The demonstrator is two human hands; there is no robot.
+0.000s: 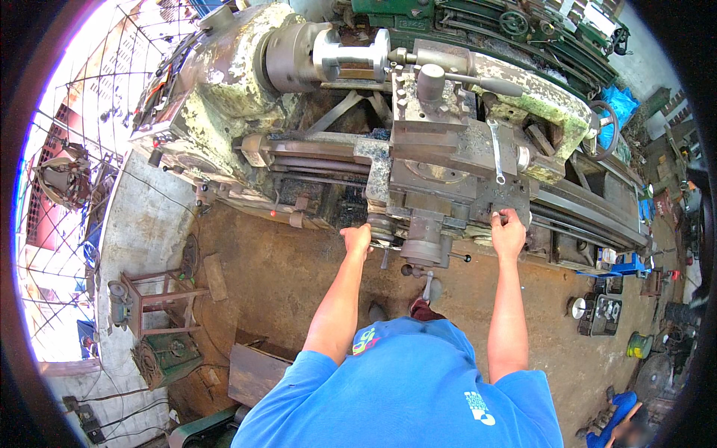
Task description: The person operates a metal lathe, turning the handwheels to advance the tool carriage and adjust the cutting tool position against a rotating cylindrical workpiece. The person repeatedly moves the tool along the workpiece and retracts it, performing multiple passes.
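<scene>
My left hand (357, 239) is closed at the left rim of a dark handwheel (382, 226) on the front of a metal lathe's carriage. My right hand (508, 234) has its fingers curled together at the carriage's front right edge; what they hold, if anything, is hidden. A shiny spool-shaped metal workpiece (358, 54) sits between the chuck (291, 58) and the pointed tailstock centre (403, 56). Nearer me stands the tool post (430, 84), its long handle reaching right. On the carriage top lies a combination wrench (497, 153), close beyond my right hand.
Control levers (157, 153) stick out of the headstock at left. A second, green lathe (515, 26) stands behind. On the floor are a wooden stool frame (160, 287) at left and a black crate (600, 313) at right. Part of another person (624, 429) shows at lower right.
</scene>
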